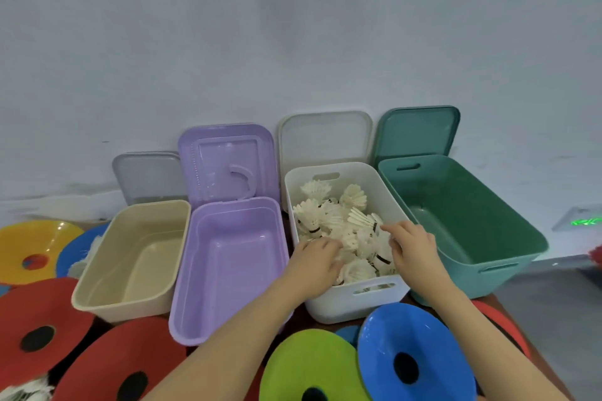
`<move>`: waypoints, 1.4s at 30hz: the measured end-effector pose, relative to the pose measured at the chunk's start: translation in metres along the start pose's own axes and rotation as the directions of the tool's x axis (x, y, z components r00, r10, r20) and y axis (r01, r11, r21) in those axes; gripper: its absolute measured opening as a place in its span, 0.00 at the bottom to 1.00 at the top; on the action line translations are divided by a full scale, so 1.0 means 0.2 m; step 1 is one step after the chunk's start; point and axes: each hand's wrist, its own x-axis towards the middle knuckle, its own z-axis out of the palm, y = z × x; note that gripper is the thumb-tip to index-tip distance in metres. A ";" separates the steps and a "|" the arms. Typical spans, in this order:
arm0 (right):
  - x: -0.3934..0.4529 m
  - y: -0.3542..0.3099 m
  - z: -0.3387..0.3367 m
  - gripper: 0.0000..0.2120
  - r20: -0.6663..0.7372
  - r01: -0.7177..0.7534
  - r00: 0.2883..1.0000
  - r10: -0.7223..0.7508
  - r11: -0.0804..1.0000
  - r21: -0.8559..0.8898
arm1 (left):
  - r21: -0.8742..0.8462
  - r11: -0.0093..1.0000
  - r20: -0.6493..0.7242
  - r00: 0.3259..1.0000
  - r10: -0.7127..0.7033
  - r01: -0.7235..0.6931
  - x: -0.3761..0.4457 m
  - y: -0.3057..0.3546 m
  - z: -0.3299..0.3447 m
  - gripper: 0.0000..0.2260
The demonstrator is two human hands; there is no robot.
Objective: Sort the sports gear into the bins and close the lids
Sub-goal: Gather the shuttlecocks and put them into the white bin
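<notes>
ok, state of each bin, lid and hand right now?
beige bin: open, empty
purple bin: lid up, empty
white bin: open, holds shuttlecocks
green bin: open, empty
left hand: in the white bin, on shuttlecocks
right hand: in the white bin, fingers relaxed

Left hand point(317, 259), right hand point(412, 247) palm-down

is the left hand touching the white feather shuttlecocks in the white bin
Touching: the head view shows the left hand resting palm-down on the white feather shuttlecocks inside the white plastic bin.
</notes>
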 end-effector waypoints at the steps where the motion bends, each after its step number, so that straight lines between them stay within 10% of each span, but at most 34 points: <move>1: -0.01 0.01 0.02 0.16 0.050 0.003 0.999 -0.003 1.000 -0.013 | 0.053 0.999 -0.003 1.000 0.002 -0.002 0.00 0.00 0.01 0.16; 12: -0.03 -0.02 0.05 0.22 0.418 0.074 0.908 0.017 0.977 -0.201 | 0.256 0.966 0.046 0.998 -0.042 0.029 -0.02 0.00 0.02 0.29; 25: 0.00 -0.32 0.14 0.14 -0.029 0.197 0.980 -0.197 0.980 -0.005 | 0.141 0.982 -0.124 0.986 -0.110 0.127 -0.27 -0.17 -0.23 0.21; 32: -0.01 -0.77 0.28 0.19 -0.015 0.295 0.955 -0.298 0.937 0.187 | 0.170 0.953 -0.194 0.957 -0.218 0.251 -0.63 -0.48 -0.46 0.31; 42: -0.25 -1.49 0.55 0.17 0.005 0.378 0.918 -0.395 0.881 0.284 | 0.136 0.947 -0.216 0.942 -0.258 0.290 -1.29 -0.99 -0.64 0.20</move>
